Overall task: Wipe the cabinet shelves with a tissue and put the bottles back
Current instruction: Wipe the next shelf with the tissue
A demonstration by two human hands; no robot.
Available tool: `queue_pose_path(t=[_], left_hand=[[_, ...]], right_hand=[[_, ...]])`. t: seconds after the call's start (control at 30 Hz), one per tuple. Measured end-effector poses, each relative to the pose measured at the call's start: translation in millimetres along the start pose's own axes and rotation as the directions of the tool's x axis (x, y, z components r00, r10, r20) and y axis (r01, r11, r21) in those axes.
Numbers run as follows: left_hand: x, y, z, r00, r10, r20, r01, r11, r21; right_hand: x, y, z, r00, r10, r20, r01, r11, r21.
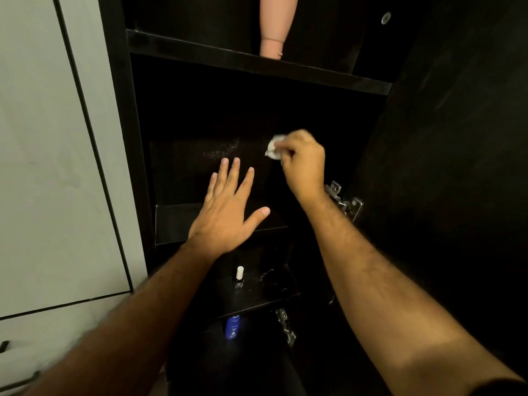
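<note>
Two hands are seen: the tissue [272, 147] is pinched in the curled right hand [303, 164] fingers over the shelf [185, 172]; the left hand [228, 210] is spread flat beside it, nothing held.

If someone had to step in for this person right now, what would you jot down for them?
Right hand pinches a crumpled tissue over the middle shelf, beside a pale dusty smear.
Left hand is open, fingers spread, at that shelf's front.
Pink bottle stands on the shelf above; small white-capped bottle on the shelf below; blue bottle lower still.
Done: cannot tell which shelves are wiped.
Left: clear the smear, wipe any remaining shelves, return bottles.
</note>
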State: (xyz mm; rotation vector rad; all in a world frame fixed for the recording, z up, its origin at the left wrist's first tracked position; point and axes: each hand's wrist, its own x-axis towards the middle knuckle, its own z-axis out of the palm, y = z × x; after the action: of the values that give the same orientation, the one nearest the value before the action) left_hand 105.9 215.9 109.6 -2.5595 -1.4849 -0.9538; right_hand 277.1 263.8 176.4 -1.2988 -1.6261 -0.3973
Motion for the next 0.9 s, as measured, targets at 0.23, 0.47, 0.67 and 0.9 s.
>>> queue_pose_path(t=[0.23, 0.47, 0.67, 0.9], left_hand=[[0, 1, 0, 1.0, -0.002, 0.015, 0.002, 1.0, 0.011], [1, -2, 1, 1.0, -0.009, 0.014, 0.009, 1.0, 0.008], [1, -3, 4, 1.0, 0.0, -0.007, 0.0, 1.0, -0.01], [0, -3, 6, 1.0, -0.005, -0.018, 0.005, 1.0, -0.015]], right_hand=[[-8, 30, -8, 0.956, 0.257, 0.144, -0.246, 0.965, -0.089], [64, 5, -49, 0.92, 0.352, -0.169, -0.382, 0.903, -0.197], [27, 3, -34, 0.935, 0.331, -0.126, -0.354, 0.895, -0.273], [-25, -8, 13, 0.812, 0.584, 0.014, -0.582, 0.811, -0.062]])
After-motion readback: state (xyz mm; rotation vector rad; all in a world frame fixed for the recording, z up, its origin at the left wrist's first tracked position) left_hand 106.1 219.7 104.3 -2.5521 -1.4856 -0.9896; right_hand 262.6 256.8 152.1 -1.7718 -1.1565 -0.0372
